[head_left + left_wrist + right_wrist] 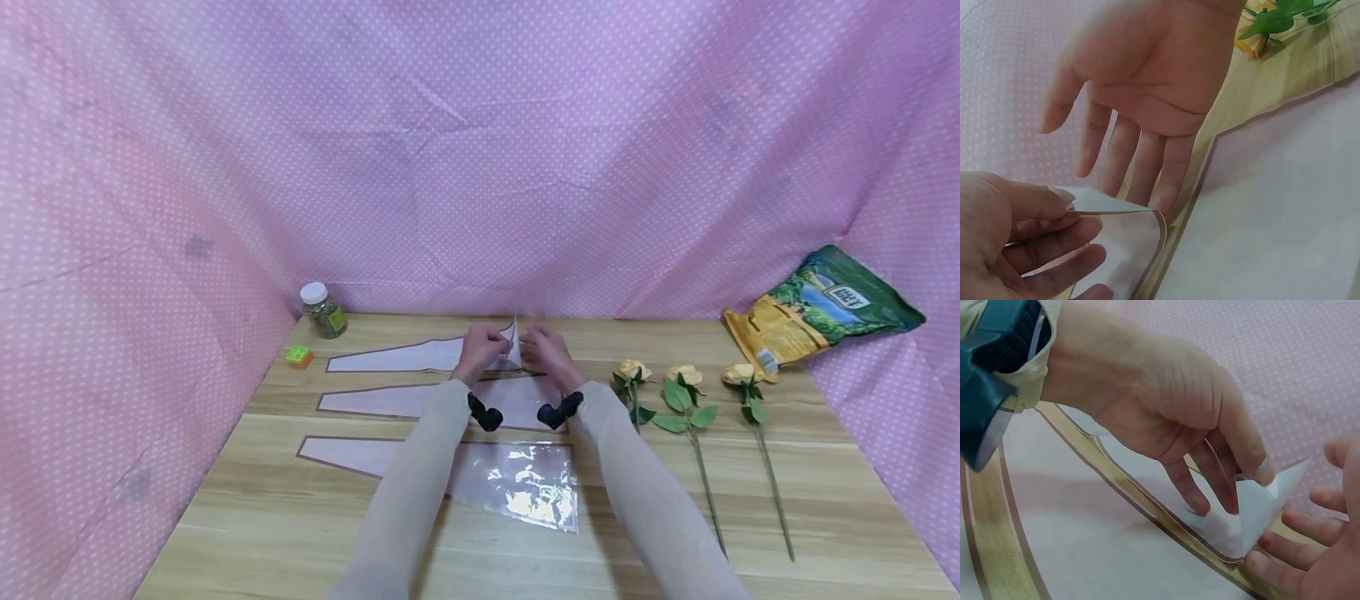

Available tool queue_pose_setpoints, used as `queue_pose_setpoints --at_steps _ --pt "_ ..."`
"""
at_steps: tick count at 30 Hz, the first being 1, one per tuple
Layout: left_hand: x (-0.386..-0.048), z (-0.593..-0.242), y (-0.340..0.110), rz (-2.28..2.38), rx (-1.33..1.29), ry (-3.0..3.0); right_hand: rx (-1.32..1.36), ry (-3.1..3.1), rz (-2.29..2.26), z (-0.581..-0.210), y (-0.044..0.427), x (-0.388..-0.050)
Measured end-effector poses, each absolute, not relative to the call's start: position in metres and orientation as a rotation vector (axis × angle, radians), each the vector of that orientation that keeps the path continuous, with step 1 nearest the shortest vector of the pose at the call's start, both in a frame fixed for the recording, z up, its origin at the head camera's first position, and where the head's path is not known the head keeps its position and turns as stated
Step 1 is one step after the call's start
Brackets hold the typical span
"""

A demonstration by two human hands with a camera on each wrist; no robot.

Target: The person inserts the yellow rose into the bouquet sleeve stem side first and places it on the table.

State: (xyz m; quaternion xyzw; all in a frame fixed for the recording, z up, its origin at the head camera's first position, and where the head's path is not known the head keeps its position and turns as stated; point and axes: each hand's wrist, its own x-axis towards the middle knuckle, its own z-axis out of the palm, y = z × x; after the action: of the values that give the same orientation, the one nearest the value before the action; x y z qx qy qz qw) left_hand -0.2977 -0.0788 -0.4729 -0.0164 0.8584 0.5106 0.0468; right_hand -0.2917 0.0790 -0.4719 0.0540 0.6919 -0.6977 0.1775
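Note:
In the head view, three long tapering pale sheets with brown borders lie on a wooden table. At the right end of the far sheet (397,358), my left hand (480,346) pinches an edge between thumb and fingers. That end is folded up, its white side showing as a lifted flap (1263,503) in the right wrist view. My right hand (547,352) is just right of the flap, palm facing it; in the left wrist view the right hand (1147,81) has its fingers extended, tips close to the fold. Whether they touch it, I cannot tell.
The middle sheet (375,402) and a glossy near sheet (517,483) lie under my forearms. At the back left stand a lidded jar (324,312) and a small green-orange block (299,357). Several cream roses (684,377) lie right, before a green-yellow bag (825,304). Pink dotted cloth (480,167) hangs behind.

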Motion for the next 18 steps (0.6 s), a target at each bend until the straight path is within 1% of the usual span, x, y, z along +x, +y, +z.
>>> queue_pose_setpoints --at_steps 4,10,18 --pt "-0.2952 -0.4748 -0.0776 1.591 -0.079 2.575 0.185 1.998 -1.942 -0.4724 0.0791 -0.2916" --pt "-0.2949 -0.4785 -0.0751 1.623 -0.014 2.589 0.194 2.047 -1.925 -0.4739 0.0763 -0.2933" --pt "-0.2943 -0.4815 -0.0727 1.623 -0.003 2.606 0.182 2.109 -1.874 -0.4745 0.0759 -0.2932"
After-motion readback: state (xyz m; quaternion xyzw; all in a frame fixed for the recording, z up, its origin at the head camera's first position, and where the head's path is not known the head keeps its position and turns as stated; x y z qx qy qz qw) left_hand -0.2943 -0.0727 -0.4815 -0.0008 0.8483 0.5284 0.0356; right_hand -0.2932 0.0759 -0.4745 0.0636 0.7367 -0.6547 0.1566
